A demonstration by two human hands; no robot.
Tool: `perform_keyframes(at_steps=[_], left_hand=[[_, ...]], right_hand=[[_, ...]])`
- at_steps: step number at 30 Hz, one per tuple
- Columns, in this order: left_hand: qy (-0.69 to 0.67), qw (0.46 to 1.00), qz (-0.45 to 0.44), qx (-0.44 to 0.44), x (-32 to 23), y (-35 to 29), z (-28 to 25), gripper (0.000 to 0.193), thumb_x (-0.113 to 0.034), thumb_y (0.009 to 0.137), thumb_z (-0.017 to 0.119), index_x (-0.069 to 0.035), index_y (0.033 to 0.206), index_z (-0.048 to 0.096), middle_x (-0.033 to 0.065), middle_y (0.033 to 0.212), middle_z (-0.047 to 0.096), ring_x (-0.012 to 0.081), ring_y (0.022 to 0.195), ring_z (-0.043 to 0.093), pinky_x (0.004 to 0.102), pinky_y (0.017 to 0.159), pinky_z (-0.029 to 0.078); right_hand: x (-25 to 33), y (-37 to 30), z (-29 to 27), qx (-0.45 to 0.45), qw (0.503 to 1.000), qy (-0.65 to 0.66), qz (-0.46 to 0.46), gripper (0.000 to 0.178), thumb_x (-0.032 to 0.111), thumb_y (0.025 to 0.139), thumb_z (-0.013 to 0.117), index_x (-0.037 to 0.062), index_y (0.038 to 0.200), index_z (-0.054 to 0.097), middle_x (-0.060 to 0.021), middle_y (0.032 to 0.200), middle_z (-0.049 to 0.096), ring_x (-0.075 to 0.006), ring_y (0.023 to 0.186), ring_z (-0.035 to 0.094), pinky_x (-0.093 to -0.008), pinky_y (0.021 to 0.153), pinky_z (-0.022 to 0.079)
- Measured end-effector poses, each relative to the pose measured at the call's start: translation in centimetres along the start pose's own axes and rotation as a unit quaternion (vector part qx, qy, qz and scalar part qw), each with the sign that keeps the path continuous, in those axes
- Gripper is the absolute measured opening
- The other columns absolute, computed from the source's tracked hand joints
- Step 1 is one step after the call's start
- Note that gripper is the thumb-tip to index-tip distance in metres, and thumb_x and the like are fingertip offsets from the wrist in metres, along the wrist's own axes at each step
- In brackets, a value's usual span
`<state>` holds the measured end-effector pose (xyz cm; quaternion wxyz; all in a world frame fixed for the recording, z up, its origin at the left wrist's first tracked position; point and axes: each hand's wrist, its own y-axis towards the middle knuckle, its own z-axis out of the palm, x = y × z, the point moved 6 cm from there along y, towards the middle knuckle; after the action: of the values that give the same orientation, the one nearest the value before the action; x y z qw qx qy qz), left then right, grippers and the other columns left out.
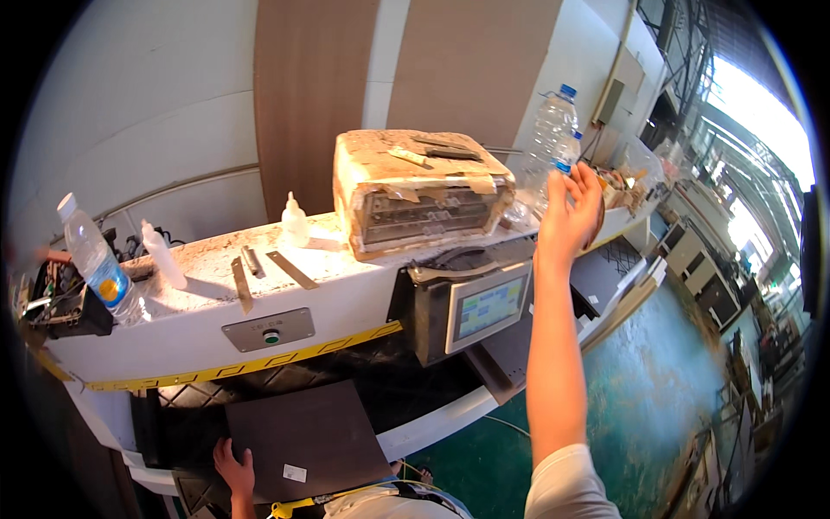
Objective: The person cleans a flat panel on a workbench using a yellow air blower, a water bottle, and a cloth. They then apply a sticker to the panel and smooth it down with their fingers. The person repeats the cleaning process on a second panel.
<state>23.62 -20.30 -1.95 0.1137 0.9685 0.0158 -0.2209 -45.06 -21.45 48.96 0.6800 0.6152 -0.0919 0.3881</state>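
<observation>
My left hand (233, 468) lies at the left edge of a dark brown flat panel (311, 432), fingers spread, thumb on its surface. A small white label (295, 473) is stuck on the panel, which rests on the machine's dark bed close to my body. My right hand (571, 212) is raised at the end of an outstretched arm, with fingers loosely bent and thumb apart; I see nothing held. Behind it in the picture stand clear plastic bottles with blue caps, a big one (554, 121) and a smaller one (568, 154). Left of that forearm is a lit control screen (489, 306).
A dusty, tape-covered box (424, 190) carries a knife-like tool (453, 154). Along the white ledge stand squeeze bottles (295, 221), a labelled water bottle (102, 268) and a black tool bin (73, 303). Metal strips (292, 270) lie near a green button (271, 336). Green floor (648, 363) stretches right.
</observation>
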Motion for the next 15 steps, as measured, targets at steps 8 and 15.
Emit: perform_keyframes(at_steps=[8, 15], left_hand=[[0.006, 0.997, -0.022, 0.077, -0.9, -1.3, 5.2, 0.092, -0.043, 0.087, 0.083, -0.006, 0.159, 0.04, 0.0274, 0.171, 0.022, 0.0469, 0.153, 0.031, 0.0605, 0.12, 0.034], [0.04, 0.974, -0.132, 0.177, -2.9, -1.4, 4.4, 0.102, -0.051, 0.086, 0.083, -0.008, 0.165, 0.034, 0.0181, 0.177, 0.012, 0.0421, 0.159, 0.022, 0.0625, 0.119, 0.033]], right_hand=[[-13.7, 7.7, 3.3, 0.122, 0.965, -0.172, 0.158, 0.129, 0.044, 0.075, 0.095, 0.0005, 0.168, 0.017, -0.029, 0.162, 0.039, -0.0379, 0.148, 0.044, -0.0461, 0.121, 0.038], [-17.1, 9.3, 2.8, 0.138, 0.964, -0.182, 0.134, 0.135, 0.034, 0.07, 0.098, -0.0038, 0.167, 0.012, -0.0305, 0.16, 0.042, -0.0385, 0.147, 0.046, -0.0462, 0.121, 0.039]])
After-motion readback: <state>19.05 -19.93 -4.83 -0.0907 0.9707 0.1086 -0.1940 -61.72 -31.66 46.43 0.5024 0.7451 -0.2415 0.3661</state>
